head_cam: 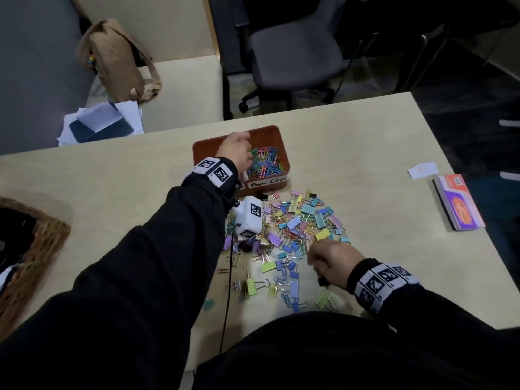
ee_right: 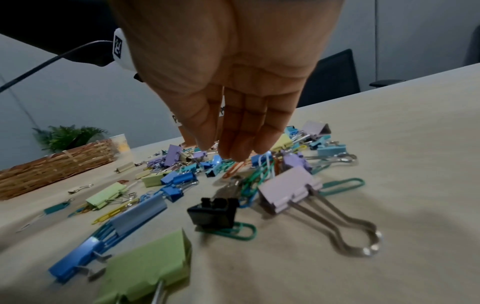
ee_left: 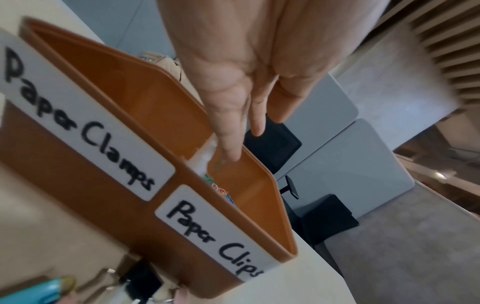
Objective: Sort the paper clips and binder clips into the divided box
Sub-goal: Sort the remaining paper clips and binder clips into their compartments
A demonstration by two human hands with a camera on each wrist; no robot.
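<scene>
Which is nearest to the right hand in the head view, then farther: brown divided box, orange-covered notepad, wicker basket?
1. Brown divided box, ahead of the right hand.
2. Orange-covered notepad, at the table's right edge.
3. Wicker basket, far left.
</scene>
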